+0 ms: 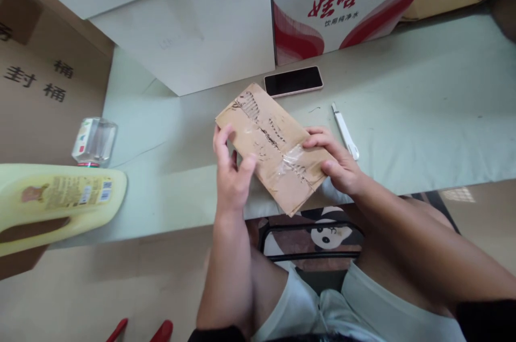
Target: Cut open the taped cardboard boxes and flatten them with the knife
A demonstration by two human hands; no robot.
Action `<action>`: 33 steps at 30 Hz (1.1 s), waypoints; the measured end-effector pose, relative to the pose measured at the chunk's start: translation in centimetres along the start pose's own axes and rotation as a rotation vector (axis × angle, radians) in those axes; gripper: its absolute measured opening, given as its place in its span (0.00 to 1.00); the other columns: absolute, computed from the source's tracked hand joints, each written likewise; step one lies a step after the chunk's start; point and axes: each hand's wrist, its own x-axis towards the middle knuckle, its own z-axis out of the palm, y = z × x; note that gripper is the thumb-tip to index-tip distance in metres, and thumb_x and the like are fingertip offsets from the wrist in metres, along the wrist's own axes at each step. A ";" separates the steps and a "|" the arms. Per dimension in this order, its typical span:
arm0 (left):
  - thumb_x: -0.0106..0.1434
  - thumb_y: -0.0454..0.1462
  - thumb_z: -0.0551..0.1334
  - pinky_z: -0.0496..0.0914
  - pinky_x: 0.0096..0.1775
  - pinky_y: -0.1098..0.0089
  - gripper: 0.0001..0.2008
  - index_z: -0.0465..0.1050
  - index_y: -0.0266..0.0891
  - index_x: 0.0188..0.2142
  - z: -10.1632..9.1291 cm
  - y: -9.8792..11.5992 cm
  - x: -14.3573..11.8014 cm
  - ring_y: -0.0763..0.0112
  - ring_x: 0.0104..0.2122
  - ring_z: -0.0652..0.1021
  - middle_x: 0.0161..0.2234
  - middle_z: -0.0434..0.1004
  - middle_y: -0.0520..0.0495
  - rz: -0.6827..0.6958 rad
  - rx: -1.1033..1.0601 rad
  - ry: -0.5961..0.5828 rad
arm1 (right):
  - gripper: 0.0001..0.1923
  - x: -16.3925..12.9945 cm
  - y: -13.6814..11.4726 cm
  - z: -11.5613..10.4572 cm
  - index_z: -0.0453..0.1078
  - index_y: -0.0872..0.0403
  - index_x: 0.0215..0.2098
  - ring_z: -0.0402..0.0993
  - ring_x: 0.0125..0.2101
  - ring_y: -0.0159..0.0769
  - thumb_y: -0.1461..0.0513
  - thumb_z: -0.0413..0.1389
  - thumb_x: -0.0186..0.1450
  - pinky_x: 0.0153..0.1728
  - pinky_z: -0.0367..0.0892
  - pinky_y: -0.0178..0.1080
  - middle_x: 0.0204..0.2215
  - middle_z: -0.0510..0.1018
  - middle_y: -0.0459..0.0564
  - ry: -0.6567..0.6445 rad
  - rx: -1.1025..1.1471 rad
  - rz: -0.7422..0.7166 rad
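Between my two hands is a flat brown cardboard box (270, 148), tilted and held above the table's front edge. Torn patches show its ribbed inner layer, and clear tape crosses its right part. My left hand (234, 164) grips the left side, with the thumb on top. At the right end, my right hand (336, 162) is closed on the corner, its thumb near the lower edge. Just beyond the right hand lies a white utility knife (344, 131) on the pale green cloth. A phone (293, 81) with a dark screen rests behind the box.
A white box (193, 41) and a red-and-white carton (346, 8) stand at the back. On the left are a large cardboard box (48, 111), a clear bottle (97, 140) lying down and a yellow jug (92, 197). The cloth-covered table (423, 116) ends near my lap.
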 end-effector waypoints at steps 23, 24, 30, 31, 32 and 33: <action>0.47 0.37 0.76 0.61 0.66 0.51 0.30 0.70 0.46 0.48 3.4 -0.2 -0.8 0.45 0.64 0.66 0.56 0.66 0.43 -0.062 -0.162 -0.056 | 0.20 0.0 -0.8 -1.8 0.68 0.44 0.54 0.66 0.59 0.47 0.44 0.51 0.70 0.61 0.64 0.57 0.55 0.68 0.54 -0.049 -0.064 -0.004; 0.46 0.38 0.77 0.61 0.66 0.52 0.30 0.70 0.46 0.48 3.4 -0.3 -0.8 0.45 0.64 0.66 0.55 0.68 0.43 -0.071 -0.165 -0.051 | 0.20 0.0 -0.8 -1.9 0.68 0.44 0.54 0.66 0.59 0.47 0.45 0.52 0.70 0.60 0.66 0.56 0.55 0.68 0.54 -0.059 -0.067 -0.001; 0.46 0.44 0.78 0.66 0.61 0.54 0.31 0.70 0.49 0.48 4.5 -0.1 -2.0 0.49 0.58 0.73 0.52 0.71 0.46 -0.088 -0.140 -0.035 | 0.18 -0.9 -1.1 -3.5 0.69 0.44 0.54 0.69 0.54 0.45 0.48 0.53 0.70 0.55 0.69 0.53 0.52 0.71 0.53 -0.090 -0.057 -0.025; 0.47 0.44 0.78 0.66 0.61 0.54 0.31 0.70 0.49 0.48 5.0 0.0 -2.5 0.50 0.57 0.73 0.51 0.71 0.46 -0.096 -0.139 -0.029 | 0.18 -1.2 -1.2 -4.0 0.69 0.44 0.54 0.69 0.54 0.44 0.48 0.53 0.70 0.56 0.69 0.53 0.52 0.71 0.53 -0.093 -0.055 -0.038; 0.47 0.45 0.78 0.67 0.60 0.54 0.30 0.70 0.49 0.48 5.6 0.0 -3.1 0.51 0.56 0.74 0.51 0.71 0.46 -0.103 -0.140 -0.019 | 0.17 -1.6 -1.3 -4.5 0.69 0.44 0.54 0.69 0.54 0.44 0.49 0.53 0.70 0.56 0.68 0.53 0.52 0.71 0.53 -0.097 -0.056 -0.055; 0.48 0.45 0.77 0.67 0.60 0.55 0.30 0.70 0.49 0.48 6.2 0.0 -3.7 0.51 0.56 0.74 0.51 0.72 0.46 -0.106 -0.140 -0.007 | 0.16 -1.9 -1.4 -5.0 0.69 0.44 0.54 0.69 0.54 0.45 0.50 0.53 0.71 0.56 0.68 0.53 0.51 0.71 0.53 -0.096 -0.059 -0.073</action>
